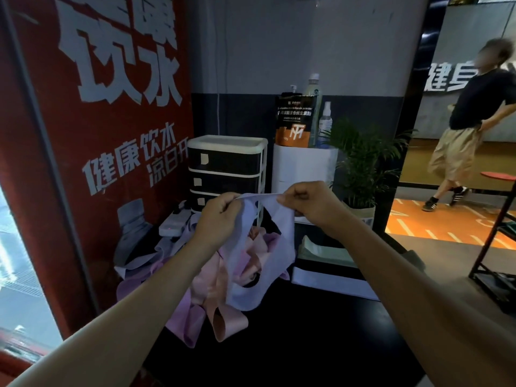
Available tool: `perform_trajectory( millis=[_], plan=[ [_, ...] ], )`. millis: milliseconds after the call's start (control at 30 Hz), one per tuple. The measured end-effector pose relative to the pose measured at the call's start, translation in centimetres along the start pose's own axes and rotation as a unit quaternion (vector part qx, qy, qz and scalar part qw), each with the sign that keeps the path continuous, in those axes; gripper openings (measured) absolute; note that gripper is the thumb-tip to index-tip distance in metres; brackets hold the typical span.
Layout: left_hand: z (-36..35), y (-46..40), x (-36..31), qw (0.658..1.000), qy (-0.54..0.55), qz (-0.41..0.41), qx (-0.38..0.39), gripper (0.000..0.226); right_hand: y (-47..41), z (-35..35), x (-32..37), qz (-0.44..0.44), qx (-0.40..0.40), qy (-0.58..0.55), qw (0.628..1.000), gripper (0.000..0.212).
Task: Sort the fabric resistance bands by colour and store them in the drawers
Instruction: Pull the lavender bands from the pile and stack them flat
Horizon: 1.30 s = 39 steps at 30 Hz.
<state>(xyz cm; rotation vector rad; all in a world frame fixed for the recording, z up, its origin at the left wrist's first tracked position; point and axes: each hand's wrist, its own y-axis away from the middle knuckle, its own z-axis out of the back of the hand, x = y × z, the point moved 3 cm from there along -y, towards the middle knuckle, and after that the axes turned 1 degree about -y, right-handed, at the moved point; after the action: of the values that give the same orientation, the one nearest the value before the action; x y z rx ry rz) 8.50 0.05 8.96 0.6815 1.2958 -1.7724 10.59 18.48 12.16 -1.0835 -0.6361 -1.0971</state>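
1. Head view: the left hand [220, 216] is raised above a dark table [307, 344], its fingers curled tightly round one end of a pale blue band [251, 263].
2. The right hand [307, 203], at 3 o'clock from the left one, pinches the other end of the same band between thumb and curled fingers.
3. A short stretch of the band runs taut between the two hands; the rest hangs down as a wide loop, its bottom reaching the heap below.
4. That heap of bands [206, 291] lies on the table under the hands: pink, peach and lilac loops tangled together, with more pale blue strips spreading out toward 9 o'clock.
5. A peach band [226, 322] curls at the near edge of the heap, at 6 o'clock from the left hand.
6. The drawer unit [226, 169] stands at 12 o'clock from the left hand, white-framed with dark fronts, all pushed in; small pale labels are stuck on the fronts.
7. At 3 o'clock from the unit a white stand [301, 169] carries an orange and black pouch [294, 120] and a spray bottle [325, 124].
8. A potted plant [363, 169] sits at 3 o'clock from the stand.
9. A white power strip [174, 223] lies at 9 o'clock from the left hand, against a red sign [97, 135] with large white characters.
10. A person [469, 127] in a dark top stands far off at 2 o'clock.
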Motion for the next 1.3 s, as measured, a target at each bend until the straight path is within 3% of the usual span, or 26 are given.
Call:
perform_trajectory(
  millis=[300, 433, 533, 700, 833, 900, 1000, 1100, 1300],
  plan=[
    [0.5, 0.0, -0.1, 1.000, -0.009, 0.002, -0.022, 0.025, 1.2, 0.0, -0.4, 0.003, 0.075, -0.023, 0.997, 0.016],
    [0.1, 0.5, -0.1, 0.999, 0.015, 0.031, 0.003, 0.009, 1.6, -0.5, -0.2, -0.020, 0.093, -0.133, 0.987, 0.017],
    [-0.2, 1.0, -1.0, 0.998, 0.045, 0.030, 0.019, 0.011, 1.6, -1.0, 0.1, -0.030, 0.110, -0.160, 0.980, 0.017],
    [-1.7, 1.6, -2.2, 0.986, 0.086, 0.021, 0.139, 0.015, 1.5, -1.5, 1.1, -0.057, 0.121, -0.224, 0.965, 0.019],
    [-2.3, 1.7, -1.6, 0.984, 0.097, 0.041, 0.144, 0.011, 1.7, -1.8, 1.2, -0.062, 0.133, -0.166, 0.975, 0.016],
    [-2.4, 1.7, -1.2, 0.985, 0.087, 0.048, 0.141, 0.009, 1.8, -1.6, 1.0, -0.055, 0.129, -0.090, 0.986, 0.017],
    [-2.4, 1.6, -0.6, 0.984, 0.093, 0.060, 0.136, 0.022, 2.1, -0.8, 1.1, -0.038, 0.102, 0.029, 0.994, 0.020],
    [-2.6, 1.7, -0.2, 0.983, 0.098, 0.062, 0.145, 0.025, 2.0, -0.6, 0.7, -0.055, 0.077, 0.049, 0.994, 0.032],
    [-2.8, 1.8, 0.3, 0.987, 0.094, 0.051, 0.116, 0.025, 2.2, -1.0, -1.2, -0.153, 0.068, 0.030, 0.985, 0.019]
  ],
)
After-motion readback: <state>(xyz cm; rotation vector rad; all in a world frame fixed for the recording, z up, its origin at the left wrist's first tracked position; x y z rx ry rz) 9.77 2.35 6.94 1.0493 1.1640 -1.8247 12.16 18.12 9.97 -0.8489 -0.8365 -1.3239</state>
